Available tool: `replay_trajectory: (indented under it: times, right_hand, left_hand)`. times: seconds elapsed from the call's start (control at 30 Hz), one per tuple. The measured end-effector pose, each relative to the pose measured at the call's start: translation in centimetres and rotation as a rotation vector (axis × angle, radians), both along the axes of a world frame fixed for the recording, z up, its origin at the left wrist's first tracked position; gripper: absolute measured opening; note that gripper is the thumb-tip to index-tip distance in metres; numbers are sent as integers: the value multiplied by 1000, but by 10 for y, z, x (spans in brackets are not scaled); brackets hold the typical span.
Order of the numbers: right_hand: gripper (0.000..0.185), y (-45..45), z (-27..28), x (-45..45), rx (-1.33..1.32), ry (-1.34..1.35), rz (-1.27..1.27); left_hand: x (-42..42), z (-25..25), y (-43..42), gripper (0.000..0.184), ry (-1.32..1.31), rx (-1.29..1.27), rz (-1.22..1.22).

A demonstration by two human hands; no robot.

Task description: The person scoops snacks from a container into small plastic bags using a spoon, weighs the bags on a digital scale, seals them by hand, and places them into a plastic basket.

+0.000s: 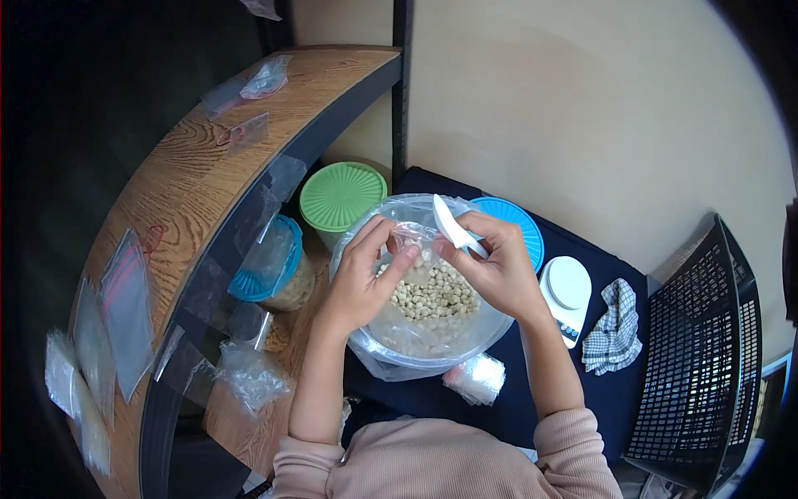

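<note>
My left hand (366, 270) pinches one side of a small clear plastic bag (413, 235), held up over a big round tub. The bag's other side is between the fingers of my right hand (496, 262). A white plastic spoon (449, 223) is also tucked in my right hand, its pale end pointing up and away. Some pale pieces seem to be in the bag, partly covered by my fingers. Below, the tub (391, 360), lined with clear plastic, holds many pale, rounded pieces (436, 299) like nuts or chickpeas.
Right of the tub are a blue lid (517, 226), a white digital scale (568, 291), a checked cloth (613, 328) and a black basket (694, 358). Packed bags (478, 378) lie in front. A green-lidded container (343, 197), blue-lidded jar (291, 266) and wooden shelf (187, 170) stand left.
</note>
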State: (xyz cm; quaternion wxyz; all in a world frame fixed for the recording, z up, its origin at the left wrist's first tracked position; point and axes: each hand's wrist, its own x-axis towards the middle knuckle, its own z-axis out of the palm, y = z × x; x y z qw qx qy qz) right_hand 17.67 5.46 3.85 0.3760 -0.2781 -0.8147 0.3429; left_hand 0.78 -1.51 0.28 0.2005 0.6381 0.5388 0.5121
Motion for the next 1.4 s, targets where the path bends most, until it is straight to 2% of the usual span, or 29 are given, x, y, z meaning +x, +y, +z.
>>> replay_trajectory:
  times: [0.07, 0.1, 0.13, 0.2, 0.23, 0.33, 0.4, 0.47, 0.53, 0.6, 0.63, 0.67, 0.77, 0.9, 1.07, 1.4]
  right_hand:
    - [13, -1, 2, 4, -1, 38, 14]
    - [12, 7, -12, 5, 138, 77, 22]
    - [11, 3, -6, 9, 90, 29, 5]
    - [11, 7, -6, 22, 65, 99, -97]
    - [13, 12, -6, 34, 11, 141, -182]
    - [15, 44, -18, 92, 122, 213, -449]
    - [17, 57, -28, 139, 135, 114, -667]
    - [18, 68, -56, 179, 38, -11, -920]
    - [19, 83, -104, 215, -45, -12, -1008]
    - [19, 90, -150, 241, -109, 90, -1001]
    - [19, 85, -157, 242, -175, 166, -1009]
    - [19, 82, -163, 243, -263, 126, -1078]
    - [21, 90, -192, 251, -303, 125, -1102]
    - [20, 90, -191, 242, -282, 114, -1129]
    - [22, 88, -192, 246, -301, -72, -1128]
    - [26, 75, -179, 252, -231, -112, -1214]
  left_hand:
    - [-4, -3, 1, 33, 48, -37, -55]
    - [-3, -5, 2, 31, 68, 42, -29]
    - [-1, -8, 4, 30, 83, 120, -15]
    - [4, -10, 5, 33, -41, 95, 32]
    - [7, -9, 5, 34, -77, 88, 24]
    - [6, -14, 7, 34, -120, 71, -12]
    - [4, -12, 6, 33, -55, 42, -10]
    - [7, -10, 5, 33, -59, 41, -17]
    - [7, -10, 5, 32, -57, 21, -10]
    - [7, -12, 5, 32, -84, 13, -14]
    - [7, -12, 5, 32, -89, 9, -8]
    - [7, -11, 5, 32, -92, 3, -3]
    - [7, -12, 4, 32, -82, -8, 4]
    - [7, -13, 4, 32, -82, -19, 17]
    - [8, -13, 4, 32, -85, -25, 20]
    - [10, -14, 3, 32, -87, -28, 59]
